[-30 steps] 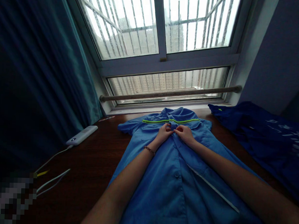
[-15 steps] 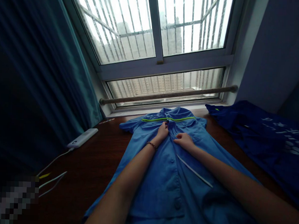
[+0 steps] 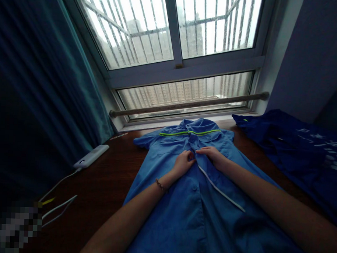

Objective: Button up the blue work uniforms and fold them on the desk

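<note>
A blue short-sleeved shirt [image 3: 165, 204] with a yellow-green stripe across its chest lies front up, collar toward the window. My left hand [image 3: 184, 161] is closed at the front placket, thumb and fingers pinching the shirt's edge. Just to its right, my right hand [image 3: 213, 155] grips the opposite front edge between thumb and fingers. A button [image 3: 194, 187] shows on the placket below my hands, and others sit further down. From under my right hand a thin white strip [image 3: 221, 192] runs down across the shirt; what it belongs to is unclear.
Dark blue cloth with white lettering [image 3: 302, 153] lies to the right on the brown wooden surface [image 3: 108, 183]. At left are a white power bank [image 3: 91, 156] with a cable and a blue curtain [image 3: 62, 82]. A rail [image 3: 186, 105] crosses the barred window behind.
My left hand has moved down the placket from just below the stripe and now meets my right hand. My right hand has shifted slightly up and its fingers have closed on the shirt's edge.
</note>
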`<state>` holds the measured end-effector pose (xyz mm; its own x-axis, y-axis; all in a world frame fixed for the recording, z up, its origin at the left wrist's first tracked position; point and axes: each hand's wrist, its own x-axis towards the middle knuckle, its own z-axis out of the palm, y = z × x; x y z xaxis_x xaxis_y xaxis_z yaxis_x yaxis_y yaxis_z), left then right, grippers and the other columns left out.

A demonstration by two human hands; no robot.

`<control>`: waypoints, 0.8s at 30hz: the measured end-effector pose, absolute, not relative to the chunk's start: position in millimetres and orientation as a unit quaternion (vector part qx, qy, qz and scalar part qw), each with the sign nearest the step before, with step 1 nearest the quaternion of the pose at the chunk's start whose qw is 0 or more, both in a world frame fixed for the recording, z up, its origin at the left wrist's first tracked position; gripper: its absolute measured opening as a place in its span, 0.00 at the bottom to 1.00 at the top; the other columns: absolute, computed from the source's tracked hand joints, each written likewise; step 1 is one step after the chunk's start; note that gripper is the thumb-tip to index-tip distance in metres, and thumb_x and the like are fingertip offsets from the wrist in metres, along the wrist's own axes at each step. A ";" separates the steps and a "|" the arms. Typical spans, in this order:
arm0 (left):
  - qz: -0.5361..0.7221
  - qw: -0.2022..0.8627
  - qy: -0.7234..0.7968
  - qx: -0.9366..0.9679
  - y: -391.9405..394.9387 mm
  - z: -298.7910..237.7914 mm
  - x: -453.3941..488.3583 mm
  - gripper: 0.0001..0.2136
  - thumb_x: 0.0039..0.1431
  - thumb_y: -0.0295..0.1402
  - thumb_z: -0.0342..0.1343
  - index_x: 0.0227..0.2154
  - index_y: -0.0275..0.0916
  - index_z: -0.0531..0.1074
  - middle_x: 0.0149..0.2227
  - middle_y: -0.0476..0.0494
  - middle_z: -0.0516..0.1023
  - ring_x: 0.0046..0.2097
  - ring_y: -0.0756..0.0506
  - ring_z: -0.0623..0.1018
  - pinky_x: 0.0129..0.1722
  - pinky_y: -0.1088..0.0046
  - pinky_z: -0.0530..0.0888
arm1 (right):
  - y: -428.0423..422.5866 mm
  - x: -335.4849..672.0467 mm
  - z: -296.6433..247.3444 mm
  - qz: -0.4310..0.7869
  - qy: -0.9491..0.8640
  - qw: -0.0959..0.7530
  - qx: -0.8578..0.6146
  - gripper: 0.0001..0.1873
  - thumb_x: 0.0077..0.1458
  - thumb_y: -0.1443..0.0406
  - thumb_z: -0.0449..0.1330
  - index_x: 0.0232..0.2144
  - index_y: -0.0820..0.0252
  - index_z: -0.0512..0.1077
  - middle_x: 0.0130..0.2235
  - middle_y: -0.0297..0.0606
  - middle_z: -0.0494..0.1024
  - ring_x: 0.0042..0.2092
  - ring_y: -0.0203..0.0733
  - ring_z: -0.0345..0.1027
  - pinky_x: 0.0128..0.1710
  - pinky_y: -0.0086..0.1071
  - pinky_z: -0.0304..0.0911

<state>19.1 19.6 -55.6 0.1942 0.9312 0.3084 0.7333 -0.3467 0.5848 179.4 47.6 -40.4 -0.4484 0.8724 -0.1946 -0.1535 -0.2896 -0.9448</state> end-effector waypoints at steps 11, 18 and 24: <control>0.267 0.375 0.543 0.702 25.2 -36.1 -2.0 0.08 0.43 0.33 0.56 0.20 0.33 0.65 0.16 0.53 0.66 0.19 0.53 0.66 0.18 0.79 0.61 | 35.6 169.6 -47.6 0.631 -0.559 0.376 -0.384 0.06 0.36 0.67 0.61 0.22 0.64 0.72 0.21 0.33 0.74 0.22 0.33 0.64 0.23 0.26 0.58; 0.334 0.561 0.512 0.558 18.1 -26.8 -0.4 0.11 0.42 0.32 0.61 0.25 0.33 0.64 0.21 0.45 0.74 0.23 0.49 0.75 0.22 0.76 0.71 | 35.6 170.0 -45.9 0.336 -0.735 0.340 -0.480 0.09 0.42 0.66 0.55 0.24 0.65 0.74 0.25 0.38 0.75 0.29 0.40 0.67 0.29 0.28 0.58; 0.375 0.614 0.460 0.520 17.3 -36.0 -1.5 0.13 0.42 0.33 0.62 0.27 0.33 0.64 0.25 0.41 0.76 0.26 0.48 0.77 0.25 0.76 0.73 | 24.5 170.2 -43.0 0.040 -0.814 0.271 -0.512 0.12 0.46 0.68 0.50 0.28 0.64 0.74 0.33 0.45 0.75 0.33 0.42 0.67 0.33 0.31 0.56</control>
